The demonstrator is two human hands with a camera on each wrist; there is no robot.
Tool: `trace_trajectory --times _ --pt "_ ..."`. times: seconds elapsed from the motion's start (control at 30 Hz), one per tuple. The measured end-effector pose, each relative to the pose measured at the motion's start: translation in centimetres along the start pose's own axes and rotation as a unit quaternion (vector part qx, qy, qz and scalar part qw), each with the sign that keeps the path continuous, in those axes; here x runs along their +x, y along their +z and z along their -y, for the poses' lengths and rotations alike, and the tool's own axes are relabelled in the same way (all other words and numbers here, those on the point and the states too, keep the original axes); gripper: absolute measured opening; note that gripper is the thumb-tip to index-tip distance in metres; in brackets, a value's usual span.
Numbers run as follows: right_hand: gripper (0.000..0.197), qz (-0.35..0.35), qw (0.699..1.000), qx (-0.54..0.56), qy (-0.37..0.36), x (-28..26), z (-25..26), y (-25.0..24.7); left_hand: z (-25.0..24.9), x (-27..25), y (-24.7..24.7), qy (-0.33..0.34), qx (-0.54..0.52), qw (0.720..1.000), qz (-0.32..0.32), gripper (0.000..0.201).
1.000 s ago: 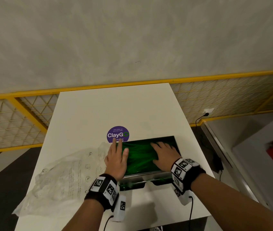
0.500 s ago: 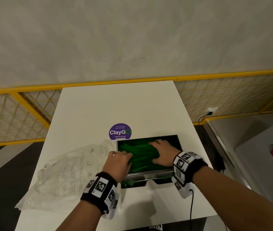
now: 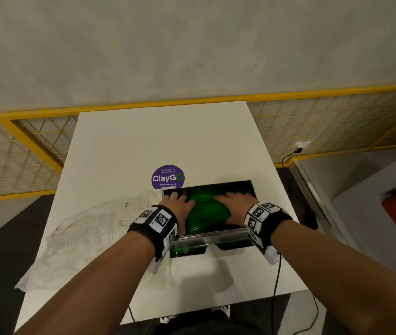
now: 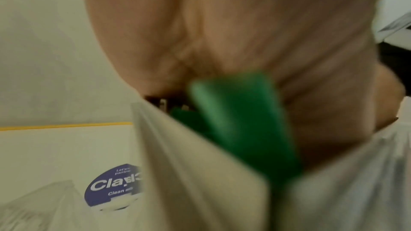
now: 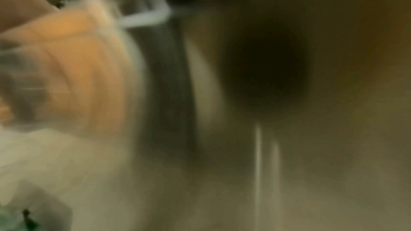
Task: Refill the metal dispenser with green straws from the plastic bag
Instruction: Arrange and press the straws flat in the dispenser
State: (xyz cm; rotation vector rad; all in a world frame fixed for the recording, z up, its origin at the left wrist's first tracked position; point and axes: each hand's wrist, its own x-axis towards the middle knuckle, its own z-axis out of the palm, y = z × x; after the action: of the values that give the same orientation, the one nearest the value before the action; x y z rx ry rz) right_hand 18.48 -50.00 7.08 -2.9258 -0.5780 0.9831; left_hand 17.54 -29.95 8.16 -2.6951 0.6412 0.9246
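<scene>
Fingers (image 3: 175,196) of left hand (image 3: 180,206): laid forward and spread on the green straws (image 3: 206,213), tips near the dispenser's far-left corner; not curled round anything. Left wrist view, blurred: palm (image 4: 222,32) pressed over green straws (image 4: 240,120).
Fingers (image 3: 226,198) of right hand (image 3: 236,209): extended flat on the straws, pointing toward 11 o'clock; nothing gripped. Right wrist view too blurred to confirm.
Green straws: heaped inside the metal dispenser (image 3: 252,187), between and under both hands; some show green at the front slot (image 3: 187,251).
Metal dispenser: open-topped rectangular box, on the white table (image 3: 155,141) at the near-right part, 5 o'clock from table centre.
Plastic bag (image 3: 83,243): clear, crumpled, flat on the table at 9 o'clock of the dispenser, touching its left side.
Round purple sticker (image 3: 168,177): on the tabletop at 11 o'clock of the dispenser, just beside its far-left corner.
Wristbands (image 3: 158,221): black, with white coded tags, on both wrists.
Yellow mesh fence (image 3: 22,153): beyond the table, at 12 o'clock.
</scene>
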Motion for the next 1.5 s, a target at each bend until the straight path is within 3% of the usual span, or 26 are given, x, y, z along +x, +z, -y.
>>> trace_trajectory --times 0.1,0.23,0.3,0.4,0.53,0.63,0.77,0.93,1.03,1.13,1.23,1.37,1.5 --pt "0.079 -0.034 0.999 0.041 -0.009 -0.2 -0.4 0.0 -0.3 0.1 0.3 -0.015 0.013 0.999 -0.039 0.094" --pt "0.091 -0.044 0.994 0.087 -0.045 -1.1 -1.6 -0.8 0.6 0.2 0.1 0.001 -0.096 0.989 -0.109 0.067" --pt "0.090 -0.030 0.998 0.026 -0.050 -1.1 -1.7 -0.5 0.8 0.1 0.1 0.018 -0.104 0.989 -0.105 0.073" --pt "0.088 -0.015 0.998 -0.036 -0.045 -0.8 -1.5 0.0 0.6 -0.1 0.4 0.037 -0.069 0.992 -0.094 0.098" --pt "0.107 -0.027 0.997 -0.055 -0.037 -0.5 -1.6 -0.2 0.2 0.6 0.9 0.015 -0.002 0.997 -0.081 0.113" --pt "0.108 -0.015 0.991 -0.130 -0.016 -0.2 -1.2 0.6 -0.5 0.8 1.0 -0.019 0.052 0.997 -0.046 0.106" --pt "0.099 -0.030 0.987 -0.156 -0.008 0.1 -1.0 0.5 -0.4 0.9 1.5 -0.028 0.062 0.993 -0.098 0.083" --pt "0.086 -0.104 0.988 -0.113 -0.012 -0.1 -1.7 0.8 0.5 0.9 1.4 -0.011 -0.058 0.987 -0.149 0.074" --pt "0.098 -0.101 0.990 -0.091 -0.035 -0.4 -1.9 0.8 0.5 0.6 1.2 0.021 -0.122 0.981 -0.149 0.084" --pt "0.108 -0.072 0.988 -0.130 -0.029 -0.1 -1.6 1.0 0.0 0.6 1.6 0.018 -0.045 0.992 -0.120 0.102" --pt "0.111 -0.051 0.985 -0.166 -0.017 0.4 -1.3 1.2 -0.6 0.8 1.7 -0.027 0.063 0.995 -0.066 0.109" --pt "0.108 -0.053 0.983 -0.173 -0.012 0.4 -0.9 1.2 -1.2 0.8 1.8 -0.046 0.110 0.989 -0.087 0.087" --pt "0.104 -0.087 0.984 -0.153 -0.009 0.0 -1.0 0.9 -0.4 0.7 2.0 -0.047 0.060 0.987 -0.139 0.080"
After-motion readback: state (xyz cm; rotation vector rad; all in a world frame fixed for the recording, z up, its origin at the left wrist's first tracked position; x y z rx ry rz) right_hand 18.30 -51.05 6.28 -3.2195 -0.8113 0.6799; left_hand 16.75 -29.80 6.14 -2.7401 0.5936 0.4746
